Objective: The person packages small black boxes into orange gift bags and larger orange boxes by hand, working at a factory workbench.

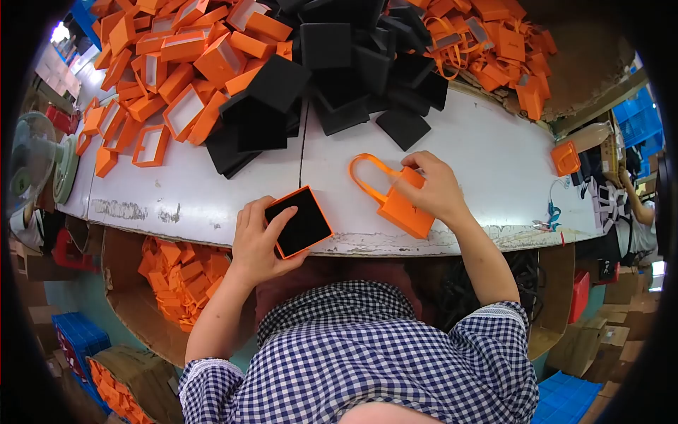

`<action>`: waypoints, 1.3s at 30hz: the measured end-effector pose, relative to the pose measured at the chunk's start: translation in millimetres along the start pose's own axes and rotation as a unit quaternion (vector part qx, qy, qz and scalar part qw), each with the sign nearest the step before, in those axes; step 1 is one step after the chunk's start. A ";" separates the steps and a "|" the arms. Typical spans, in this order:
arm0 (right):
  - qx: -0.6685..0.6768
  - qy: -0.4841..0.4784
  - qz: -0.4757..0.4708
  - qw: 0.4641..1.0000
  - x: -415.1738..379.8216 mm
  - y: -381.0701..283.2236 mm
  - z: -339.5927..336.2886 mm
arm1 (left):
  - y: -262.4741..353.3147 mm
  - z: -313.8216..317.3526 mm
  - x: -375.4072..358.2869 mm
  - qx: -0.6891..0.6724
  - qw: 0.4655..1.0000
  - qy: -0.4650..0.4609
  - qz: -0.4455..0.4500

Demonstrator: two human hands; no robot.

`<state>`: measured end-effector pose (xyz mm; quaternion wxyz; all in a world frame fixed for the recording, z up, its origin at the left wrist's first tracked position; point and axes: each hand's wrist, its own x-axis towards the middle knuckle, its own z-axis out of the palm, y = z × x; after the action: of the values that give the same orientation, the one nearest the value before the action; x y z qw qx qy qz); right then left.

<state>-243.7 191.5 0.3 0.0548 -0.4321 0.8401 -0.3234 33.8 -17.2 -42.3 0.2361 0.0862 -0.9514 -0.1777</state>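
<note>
Two hands: left [258,244] grips black-lined box [299,222], right [434,189] orange bag [399,205], writing unreadable

Matt card box [302,223], matt paper bag [400,205].

Orange bag [402,205] partly under the right hand [434,187]; box heaps [176,63] cut off at top edge

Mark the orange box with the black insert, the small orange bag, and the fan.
orange box [302,221], head view, on its black insert.
orange bag [402,210], head view, on its side panel.
fan [28,159], head view, on the wire guard.
</note>
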 end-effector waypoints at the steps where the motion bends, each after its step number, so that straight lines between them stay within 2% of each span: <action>1: -0.022 -0.023 0.006 0.999 0.0 -5.1 0.7 | 0.1 -0.2 0.1 -0.002 1.000 0.002 0.003; 2: -0.022 -0.024 0.006 0.999 0.7 -6.4 3.7 | 0.2 -0.7 0.1 -0.003 1.000 0.005 0.005; 4: -0.107 -0.080 -0.020 0.991 4.7 -5.0 11.4 | -0.4 -0.4 -0.1 -0.003 1.000 0.006 0.005; 7: -0.118 -0.067 -0.070 0.988 1.4 2.6 22.8 | 1.2 -0.8 -0.5 -0.002 1.000 0.007 0.001; 8: -0.118 -0.069 -0.073 0.988 0.8 4.2 25.2 | 1.5 -0.7 -0.8 -0.003 1.000 0.009 -0.001; 10: 0.030 -0.012 -0.060 0.998 -0.3 6.1 28.2 | 0.7 -0.8 -1.3 -0.003 1.000 0.007 -0.003; 13: 0.046 0.001 -0.045 0.998 -3.2 1.4 24.2 | 0.2 -0.3 -1.0 -0.004 1.000 0.005 -0.004; 14: 0.046 0.000 -0.044 0.998 -5.5 -4.3 19.2 | -0.1 -0.6 -0.9 -0.002 1.000 0.003 -0.004; 16: -0.054 -0.038 -0.083 0.994 -8.9 -17.1 8.1 | 0.2 -1.8 -0.4 -0.003 1.000 0.002 -0.005; 19: -0.091 -0.067 -0.105 0.988 -10.5 -12.0 11.4 | 1.0 -0.5 -1.9 -0.008 1.000 0.000 -0.009; 23: -0.049 -0.059 -0.113 0.991 -9.9 -3.6 25.4 | 0.8 -1.6 -1.5 -0.006 1.000 0.003 -0.010; 25: 0.143 0.021 -0.061 0.988 -13.6 -10.2 27.1 | -0.1 -1.4 -1.7 -0.004 1.000 0.003 -0.011; 26: 0.143 0.020 -0.061 0.988 -13.9 -12.0 25.7 | -0.1 -1.1 -1.9 -0.005 1.000 0.001 -0.009; 27: 0.291 0.010 -0.007 0.957 -14.2 -13.9 23.7 | -0.4 -0.8 -1.9 -0.006 1.000 0.001 -0.010; 28: 0.432 0.000 0.049 0.901 -15.0 -15.8 21.3 | -0.8 -0.7 -2.1 -0.004 1.000 0.001 -0.010; 29: 0.431 0.001 0.050 0.901 -16.3 -16.7 17.3 | -0.8 -0.5 -2.2 -0.002 1.000 0.001 -0.010; 32: 0.403 -0.041 0.100 0.909 -21.6 -11.0 -4.0 | -0.7 -0.9 -1.6 -0.004 1.000 0.000 -0.009; 33: 0.287 -0.086 -0.059 0.952 -24.4 -5.5 -15.8 | -0.5 -0.6 -1.7 -0.006 1.000 -0.001 -0.009; 34: 0.159 -0.128 -0.215 0.955 -26.5 -2.9 -26.5 | -0.6 -0.4 -1.8 -0.005 1.000 -0.001 -0.007; 35: 0.157 -0.127 -0.214 0.956 -32.3 -6.9 -37.6 | -1.1 -0.2 -1.7 -0.004 1.000 -0.001 -0.006; 37: -0.125 -0.172 -0.195 0.958 -52.0 -18.2 -55.4 | -1.7 -0.4 -1.7 -0.004 1.000 0.000 -0.003; 38: -0.127 -0.171 -0.192 0.958 -59.1 -15.4 -54.0 | -1.8 -0.3 -1.3 -0.003 1.000 0.000 -0.001; 39: -0.143 -0.164 -0.146 0.965 -66.2 -9.1 -49.7 | -1.7 -1.0 0.1 -0.006 1.000 0.001 0.001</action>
<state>-214.8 262.8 32.3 0.0819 -0.6003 0.7849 -0.1294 34.2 -19.0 -42.1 0.2374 0.0840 -0.9502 -0.1835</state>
